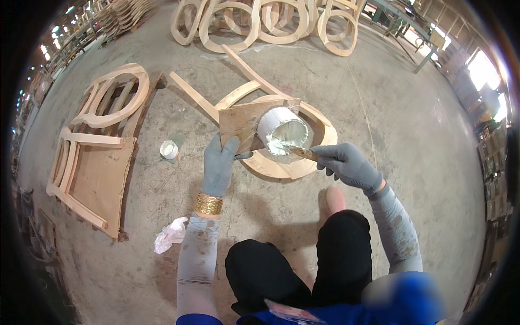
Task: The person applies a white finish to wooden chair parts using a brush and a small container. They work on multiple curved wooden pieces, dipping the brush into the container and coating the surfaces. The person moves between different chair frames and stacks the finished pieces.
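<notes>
In a grey glove, my left hand (221,165) is closed on the near left edge of a thin wooden board (235,127). On the board a white tub (268,122) lies tilted, its mouth toward me and to the right, with thick white paste (279,146) at the rim. My right hand (346,165), gloved too, grips a wooden-handled tool (304,154). The tool's tip is at the paste by the tub's lower rim; paste hides its shape. Beneath the board a pale wooden chair frame (325,135) with a round ring and two long legs lies on the floor.
To the left, another wooden frame (97,140) and a ring frame (142,97) rest on cardboard (103,179) and slats. A small white cup (169,149) and a crumpled white cloth (172,234) lie nearer. Several ring frames (230,43) stand at the back.
</notes>
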### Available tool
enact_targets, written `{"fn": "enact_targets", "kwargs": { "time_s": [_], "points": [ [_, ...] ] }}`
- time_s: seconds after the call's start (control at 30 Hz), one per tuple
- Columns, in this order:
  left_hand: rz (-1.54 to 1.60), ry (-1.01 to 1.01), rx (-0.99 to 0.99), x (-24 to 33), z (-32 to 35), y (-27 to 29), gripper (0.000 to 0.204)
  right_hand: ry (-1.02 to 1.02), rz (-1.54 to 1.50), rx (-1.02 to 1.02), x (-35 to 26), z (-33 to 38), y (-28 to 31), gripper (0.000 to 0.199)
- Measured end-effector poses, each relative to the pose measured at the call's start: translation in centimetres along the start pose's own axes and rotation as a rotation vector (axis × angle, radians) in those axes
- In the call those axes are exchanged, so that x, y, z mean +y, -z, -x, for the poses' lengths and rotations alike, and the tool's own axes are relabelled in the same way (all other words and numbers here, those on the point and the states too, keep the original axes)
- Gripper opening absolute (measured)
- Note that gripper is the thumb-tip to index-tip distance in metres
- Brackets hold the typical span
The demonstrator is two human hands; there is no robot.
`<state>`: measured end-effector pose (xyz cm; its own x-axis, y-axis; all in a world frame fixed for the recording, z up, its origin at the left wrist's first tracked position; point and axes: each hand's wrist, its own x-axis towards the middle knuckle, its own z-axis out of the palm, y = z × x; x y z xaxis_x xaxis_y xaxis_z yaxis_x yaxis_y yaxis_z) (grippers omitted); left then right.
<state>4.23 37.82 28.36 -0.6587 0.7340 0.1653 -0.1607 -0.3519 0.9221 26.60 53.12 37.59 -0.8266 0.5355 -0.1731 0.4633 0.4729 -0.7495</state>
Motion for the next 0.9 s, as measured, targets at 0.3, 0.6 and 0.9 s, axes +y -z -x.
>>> {"fn": "enact_targets", "kwargs": {
  "time_s": [0.3,0.6,0.9],
  "points": [
    [-0.14,-0.052,0.056,1.0,1.5,0.3,0.035,-0.063,-0.211,-0.135,-1.2,0.0,-1.0,0.03],
    [-0.015,0.011,0.257,-2.0,2.1,-1.4,0.037,-0.027,-0.514,-0.358,4.8,-2.9,-2.2,0.033],
    [-0.088,0.374,0.204,-5.3,2.4,-2.6,0.037,0.278,-0.292,-0.139,12.3,-4.8,-1.0,0.037]
  ]
}}
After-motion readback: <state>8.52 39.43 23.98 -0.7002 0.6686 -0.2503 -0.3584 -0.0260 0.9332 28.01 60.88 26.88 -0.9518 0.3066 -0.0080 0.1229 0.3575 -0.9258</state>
